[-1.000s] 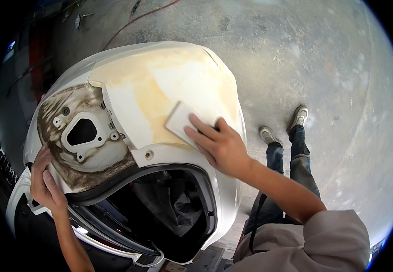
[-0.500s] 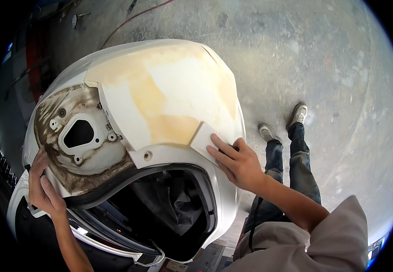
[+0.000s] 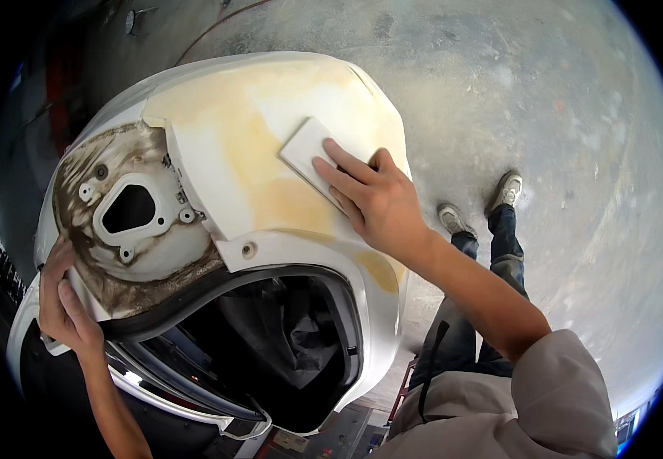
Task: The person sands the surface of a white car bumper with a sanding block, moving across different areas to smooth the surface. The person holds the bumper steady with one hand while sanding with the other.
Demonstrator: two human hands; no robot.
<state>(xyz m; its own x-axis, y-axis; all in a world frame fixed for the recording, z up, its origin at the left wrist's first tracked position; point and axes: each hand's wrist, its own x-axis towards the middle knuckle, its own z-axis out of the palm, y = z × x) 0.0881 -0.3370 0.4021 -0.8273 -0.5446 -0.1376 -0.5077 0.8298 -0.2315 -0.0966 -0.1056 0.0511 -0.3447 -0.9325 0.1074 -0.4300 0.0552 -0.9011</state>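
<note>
A flat, white rectangular sanding block lies against the white car body panel, pressed there by my right hand. My fingers spread over its upper face and my thumb is partly hidden. Yellowish filler patches mark the panel beside the block. At the left, my left hand rests on the body edge next to the dirty lamp recess, fingers stretched out and holding nothing.
Below the panel is a dark opening with a black rubber seal and dark crumpled material inside. A red hose crosses the grey concrete floor at the far side. My shoes stand right of the car.
My right hand has slid the sanding block up and left over the panel, uncovering a filler patch near the lower right corner. My left hand stays at the body edge.
</note>
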